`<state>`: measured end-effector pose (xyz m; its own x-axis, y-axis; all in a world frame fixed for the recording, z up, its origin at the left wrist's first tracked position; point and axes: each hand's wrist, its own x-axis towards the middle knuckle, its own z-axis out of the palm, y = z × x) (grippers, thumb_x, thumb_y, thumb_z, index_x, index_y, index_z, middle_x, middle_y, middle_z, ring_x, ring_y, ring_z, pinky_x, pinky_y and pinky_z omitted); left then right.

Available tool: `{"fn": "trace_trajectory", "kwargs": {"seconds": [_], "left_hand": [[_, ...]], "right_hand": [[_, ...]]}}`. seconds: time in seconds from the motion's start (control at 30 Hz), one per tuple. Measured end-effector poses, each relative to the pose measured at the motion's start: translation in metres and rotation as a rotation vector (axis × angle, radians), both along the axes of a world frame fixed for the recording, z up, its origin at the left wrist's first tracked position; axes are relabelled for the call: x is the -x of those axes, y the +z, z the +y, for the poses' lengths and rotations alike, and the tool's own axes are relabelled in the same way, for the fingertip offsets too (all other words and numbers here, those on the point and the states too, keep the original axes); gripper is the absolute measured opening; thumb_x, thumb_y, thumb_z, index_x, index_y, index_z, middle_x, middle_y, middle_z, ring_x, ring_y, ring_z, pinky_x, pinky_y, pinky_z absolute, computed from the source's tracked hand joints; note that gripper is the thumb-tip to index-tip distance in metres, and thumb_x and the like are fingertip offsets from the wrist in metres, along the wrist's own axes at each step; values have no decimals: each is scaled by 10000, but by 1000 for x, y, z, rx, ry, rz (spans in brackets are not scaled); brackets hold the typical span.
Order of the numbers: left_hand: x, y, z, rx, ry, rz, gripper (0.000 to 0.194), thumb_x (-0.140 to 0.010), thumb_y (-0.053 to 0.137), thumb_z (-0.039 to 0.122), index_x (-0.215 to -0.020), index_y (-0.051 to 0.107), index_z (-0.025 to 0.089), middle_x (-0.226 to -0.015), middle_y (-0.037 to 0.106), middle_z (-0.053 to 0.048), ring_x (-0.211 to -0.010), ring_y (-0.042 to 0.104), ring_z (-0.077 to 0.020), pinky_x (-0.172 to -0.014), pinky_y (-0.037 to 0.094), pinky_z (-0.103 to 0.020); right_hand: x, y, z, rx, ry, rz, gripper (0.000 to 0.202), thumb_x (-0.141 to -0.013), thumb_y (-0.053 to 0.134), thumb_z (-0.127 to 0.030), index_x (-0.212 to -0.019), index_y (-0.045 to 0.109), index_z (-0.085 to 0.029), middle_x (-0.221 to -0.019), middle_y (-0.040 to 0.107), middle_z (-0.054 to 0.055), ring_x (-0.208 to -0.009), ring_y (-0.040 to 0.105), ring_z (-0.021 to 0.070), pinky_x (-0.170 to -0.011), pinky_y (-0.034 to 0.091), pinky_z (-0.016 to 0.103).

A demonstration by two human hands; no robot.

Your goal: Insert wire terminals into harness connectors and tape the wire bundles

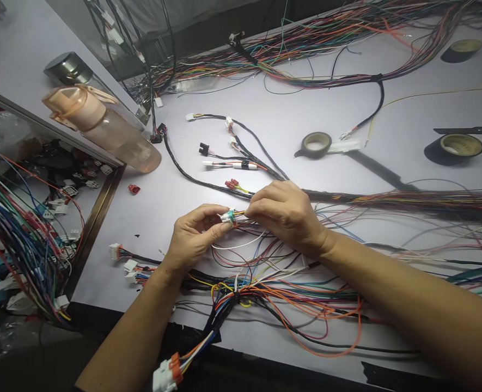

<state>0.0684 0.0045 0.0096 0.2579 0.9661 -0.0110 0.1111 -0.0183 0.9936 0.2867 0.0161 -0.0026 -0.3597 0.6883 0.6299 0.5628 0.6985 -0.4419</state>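
Note:
Near the middle of the table, my left hand (197,234) pinches a small white and teal connector (227,216) between thumb and fingertips. Just to its right, my right hand (287,215) has its fingers closed on the thin wires (241,213) that run out of this connector. Loose wires in several colours pass below both hands. Behind my right hand lies a black-wrapped harness branch (257,158) with white and black plugs. Two red connectors (231,184) rest beside that branch.
Bottles (118,136) lie at the left. Tape rolls (316,142) and a black-handled blade (469,130) are at the right. Wire bundles (306,46) cover the back edge. A white and orange connector (168,374) hangs over the front edge. A red connector (134,189) sits at left.

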Motion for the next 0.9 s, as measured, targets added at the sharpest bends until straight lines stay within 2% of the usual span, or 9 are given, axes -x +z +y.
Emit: {"fn": "trace_trajectory", "kwargs": {"seconds": [0.2, 0.57, 0.9], "left_hand": [[1, 0, 0, -62, 6, 11, 289, -703, 779, 109, -961, 743, 236, -945, 669, -22, -892, 637, -127, -802, 540, -226], [-2, 2, -2, -46, 36, 27, 246, -733, 765, 139, -960, 745, 232, -845, 657, -3, -706, 585, -76, -642, 506, -187], [-6, 5, -2, 27, 45, -1, 208, -743, 762, 176, -948, 736, 199, -789, 706, -14, -712, 664, -111, -676, 548, -219]], "right_hand": [[0, -1, 0, 4, 7, 3, 147, -908, 597, -248, -797, 688, -219, -817, 705, -9, -738, 555, 128, -699, 344, 293], [1, -2, 1, 3, -11, 9, 133, -902, 605, -245, -799, 685, -216, -811, 703, -9, -738, 561, 127, -689, 341, 289], [0, 1, 0, 12, -8, 13, 145, -910, 595, -250, -796, 679, -218, -821, 715, -20, -739, 556, 130, -693, 341, 292]]}}
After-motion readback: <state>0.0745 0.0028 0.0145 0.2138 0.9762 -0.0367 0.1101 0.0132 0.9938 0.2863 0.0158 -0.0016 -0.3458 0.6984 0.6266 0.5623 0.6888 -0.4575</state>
